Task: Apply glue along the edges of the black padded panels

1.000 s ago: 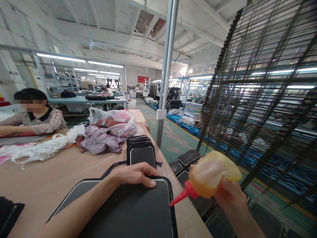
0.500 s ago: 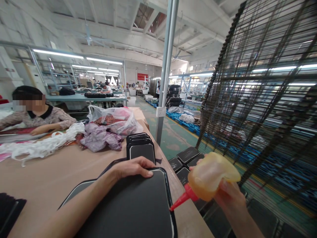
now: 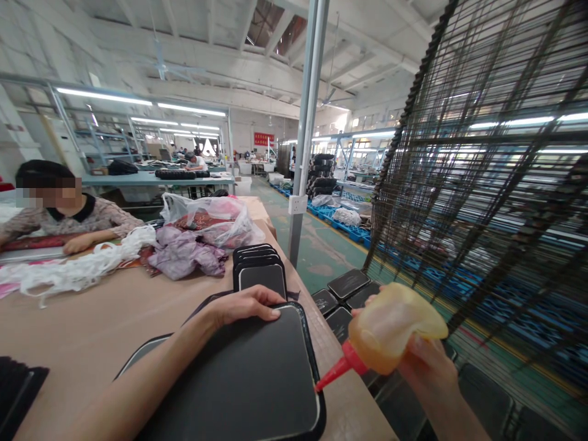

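Observation:
A black rectangular panel (image 3: 248, 373) with a raised black rim lies on the brown table (image 3: 92, 324) in front of me. My left hand (image 3: 243, 304) rests curled over its far edge, pressing it down. My right hand (image 3: 425, 364) squeezes an amber glue bottle (image 3: 390, 327); its red nozzle (image 3: 333, 372) touches the panel's right rim.
A stack of smaller black panels (image 3: 260, 269) stands just beyond. Purple cloth (image 3: 184, 257), a plastic bag (image 3: 211, 220) and white strips (image 3: 68, 272) lie farther back. A seated person (image 3: 59, 211) works at the far left. A wire drying rack (image 3: 482, 184) fills the right; more panels (image 3: 349, 285) lie below it.
The view has shifted slightly; the panel's near right corner now shows more. The nozzle stays on the right rim, a little nearer along it. The person at the left has moved a hand forward.

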Demonstrator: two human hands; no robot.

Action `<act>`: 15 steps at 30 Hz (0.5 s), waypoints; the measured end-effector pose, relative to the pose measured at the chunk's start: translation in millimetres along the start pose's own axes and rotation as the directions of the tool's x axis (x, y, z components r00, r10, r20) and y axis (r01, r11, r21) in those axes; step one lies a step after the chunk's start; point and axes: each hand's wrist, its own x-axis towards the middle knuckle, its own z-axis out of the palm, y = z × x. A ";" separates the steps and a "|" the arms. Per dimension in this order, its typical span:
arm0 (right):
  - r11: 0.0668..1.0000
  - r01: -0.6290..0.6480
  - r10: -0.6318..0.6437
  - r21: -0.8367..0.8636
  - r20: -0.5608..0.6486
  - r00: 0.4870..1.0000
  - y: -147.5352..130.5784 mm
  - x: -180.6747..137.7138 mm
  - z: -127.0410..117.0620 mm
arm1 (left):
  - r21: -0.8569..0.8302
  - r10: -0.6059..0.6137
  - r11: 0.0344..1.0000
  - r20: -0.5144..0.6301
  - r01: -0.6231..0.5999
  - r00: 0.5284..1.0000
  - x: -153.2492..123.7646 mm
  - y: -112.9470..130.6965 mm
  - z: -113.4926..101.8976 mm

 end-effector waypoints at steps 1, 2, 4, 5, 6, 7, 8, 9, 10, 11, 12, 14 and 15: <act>1.000 -0.005 0.005 0.007 0.003 1.000 -0.1 -0.2 -0.5 | -0.007 0.004 1.000 -0.005 -0.004 1.000 0.6 -1.1 -0.9; 1.000 -0.010 0.010 0.014 0.006 1.000 0.1 -0.3 -1.4 | -0.013 0.008 1.000 -0.010 -0.008 1.000 1.3 -2.2 -1.9; 1.000 -0.012 0.012 0.017 0.005 1.000 1.0 0.0 -4.1 | -0.021 0.013 1.000 -0.024 -0.013 1.000 2.8 -4.3 -4.1; 1.000 0.001 -0.001 0.009 -0.003 1.000 1.8 0.4 -5.8 | -0.024 0.014 1.000 -0.032 -0.015 0.999 3.6 -5.1 -5.2; 1.000 0.027 -0.027 -0.004 -0.013 1.000 2.6 1.0 -7.7 | -0.028 0.017 0.999 -0.039 -0.018 0.999 4.2 -5.7 -6.2; 0.998 0.060 -0.061 -0.020 -0.024 0.998 3.4 1.6 -9.5 | -0.034 0.022 0.999 -0.049 -0.023 0.999 4.8 -6.1 -7.0; 0.995 0.092 -0.093 -0.037 -0.035 0.995 4.1 2.1 -11.2 | -0.041 0.028 0.999 -0.060 -0.030 0.998 5.2 -6.2 -7.6; 0.992 0.116 -0.119 -0.051 -0.045 0.992 4.6 2.3 -12.5 | -0.049 0.033 0.998 -0.070 -0.036 0.997 5.4 -6.1 -7.8; 0.989 0.132 -0.135 -0.060 -0.056 0.989 5.0 2.2 -13.6 | -0.057 0.038 0.997 -0.079 -0.043 0.996 5.5 -6.0 -7.9; 0.988 0.142 -0.147 -0.066 -0.072 0.986 5.3 1.8 -14.5 | -0.064 0.043 0.997 -0.088 -0.048 0.995 5.6 -5.8 -7.9; 0.986 0.153 -0.160 -0.072 -0.102 0.982 5.7 1.0 -15.4 | -0.071 0.046 0.996 -0.098 -0.054 0.994 5.7 -5.9 -7.8; 0.977 0.192 -0.206 -0.088 -0.186 0.961 7.1 -1.0 -18.3 | -0.083 0.054 0.994 -0.130 -0.065 0.990 6.2 -7.2 -8.3; 0.972 0.217 -0.233 -0.096 -0.229 0.945 8.3 -1.9 -20.4 | -0.087 0.059 0.994 -0.151 -0.073 0.987 6.7 -8.5 -9.0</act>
